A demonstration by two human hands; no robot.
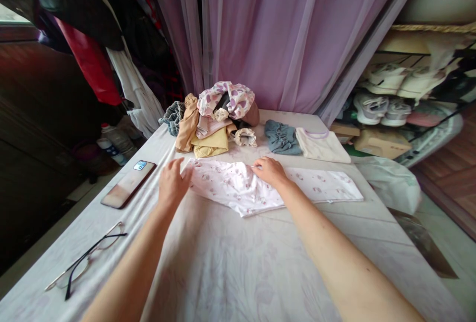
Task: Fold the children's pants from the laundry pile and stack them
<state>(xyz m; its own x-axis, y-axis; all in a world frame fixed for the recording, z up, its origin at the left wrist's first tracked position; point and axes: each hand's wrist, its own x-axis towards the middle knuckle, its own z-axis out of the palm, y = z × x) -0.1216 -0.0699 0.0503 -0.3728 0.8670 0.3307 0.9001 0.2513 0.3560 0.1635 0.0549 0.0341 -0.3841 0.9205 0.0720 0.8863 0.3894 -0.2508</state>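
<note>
My right hand (270,170) pinches the far edge of the printed pants (219,178); my left hand (173,180) sits at their left end, its hold unclear from here. The pants lie across the table (223,262), near a clothes pile (211,141).

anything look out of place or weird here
Nothing looks spilled or damaged. Eyeglasses and a smartphone look slightly odd sharing the table with heaped clothing; the white printed garment puckers unevenly near the right hand.
</note>
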